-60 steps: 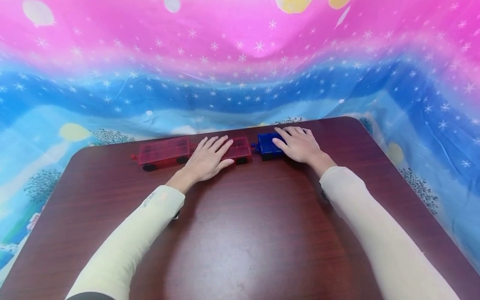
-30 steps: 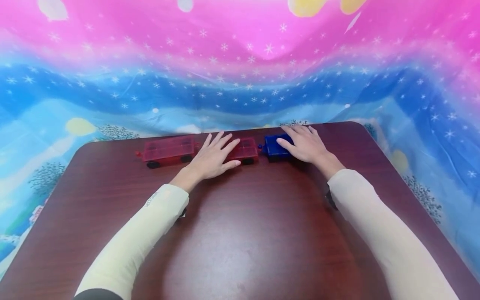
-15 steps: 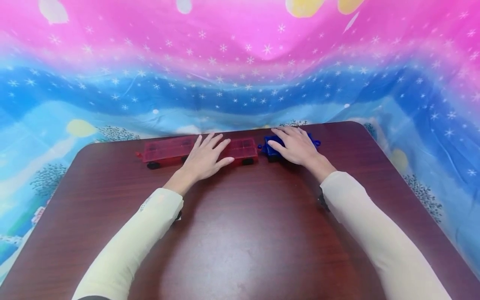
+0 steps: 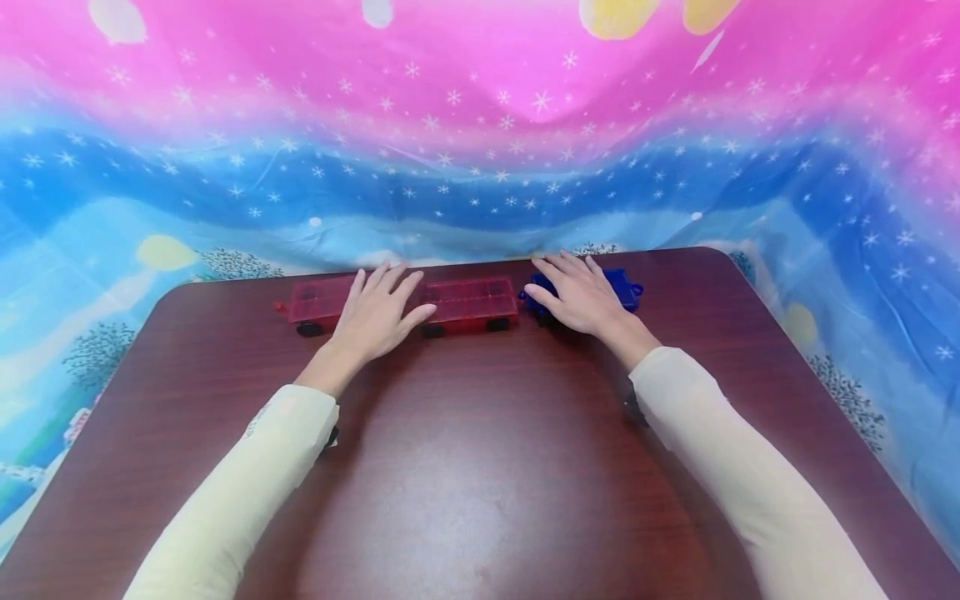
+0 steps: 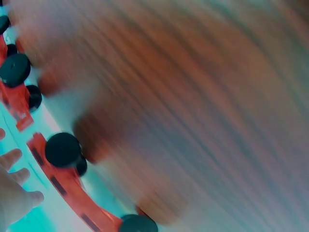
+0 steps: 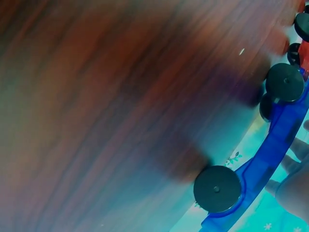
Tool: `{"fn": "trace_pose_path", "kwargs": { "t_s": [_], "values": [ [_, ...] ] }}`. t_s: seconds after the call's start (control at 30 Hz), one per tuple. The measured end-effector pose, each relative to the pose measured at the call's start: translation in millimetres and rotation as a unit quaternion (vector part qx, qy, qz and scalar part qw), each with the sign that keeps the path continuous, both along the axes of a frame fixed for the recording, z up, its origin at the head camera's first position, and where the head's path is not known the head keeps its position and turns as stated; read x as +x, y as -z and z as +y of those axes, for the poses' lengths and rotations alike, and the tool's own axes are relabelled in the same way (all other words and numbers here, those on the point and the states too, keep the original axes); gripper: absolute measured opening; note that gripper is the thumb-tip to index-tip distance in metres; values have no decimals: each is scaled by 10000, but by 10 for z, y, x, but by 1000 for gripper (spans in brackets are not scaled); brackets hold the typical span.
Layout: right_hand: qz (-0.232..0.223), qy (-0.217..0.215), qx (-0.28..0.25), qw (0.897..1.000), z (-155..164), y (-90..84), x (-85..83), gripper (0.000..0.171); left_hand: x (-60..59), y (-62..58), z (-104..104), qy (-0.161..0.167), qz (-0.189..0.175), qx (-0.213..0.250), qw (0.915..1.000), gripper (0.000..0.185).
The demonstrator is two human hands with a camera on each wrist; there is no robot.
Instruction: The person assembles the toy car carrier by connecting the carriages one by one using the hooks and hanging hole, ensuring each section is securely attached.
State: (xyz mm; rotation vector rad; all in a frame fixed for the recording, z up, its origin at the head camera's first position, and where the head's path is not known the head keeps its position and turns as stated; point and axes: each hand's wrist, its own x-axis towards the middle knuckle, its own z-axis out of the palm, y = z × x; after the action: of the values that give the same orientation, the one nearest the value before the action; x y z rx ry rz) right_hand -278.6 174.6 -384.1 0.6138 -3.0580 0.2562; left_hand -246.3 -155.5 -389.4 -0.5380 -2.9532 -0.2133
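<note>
Two see-through red toy train cars stand in line along the back of the table, with black wheels. My left hand (image 4: 377, 314), fingers spread and straight, lies over the place where the left red car (image 4: 318, 298) meets the right red car (image 4: 468, 302), hiding that joint. To the right stands a blue toy train car (image 4: 624, 287), its hitch close to the right red car's end. My right hand (image 4: 581, 293) rests over the blue car with fingers extended. In the right wrist view the blue car's side (image 6: 275, 150) and wheels show beside the fingers.
The dark brown wooden table (image 4: 465, 467) has its back edge just behind the cars. A pink and blue snowflake cloth (image 4: 480, 158) hangs behind and around it.
My left hand has slid left along the red cars, uncovering more of the right one. My right hand has shifted left over the blue car, so its right-end hitch now shows.
</note>
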Motion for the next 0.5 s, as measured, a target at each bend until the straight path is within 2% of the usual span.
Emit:
{"fn": "trace_pose_path", "kwargs": {
  "t_s": [0.5],
  "values": [
    [123,-89,-88,9998,-242,-12,21,72,85,-6,-474,-577,-7,153,9982,70]
  ]
}}
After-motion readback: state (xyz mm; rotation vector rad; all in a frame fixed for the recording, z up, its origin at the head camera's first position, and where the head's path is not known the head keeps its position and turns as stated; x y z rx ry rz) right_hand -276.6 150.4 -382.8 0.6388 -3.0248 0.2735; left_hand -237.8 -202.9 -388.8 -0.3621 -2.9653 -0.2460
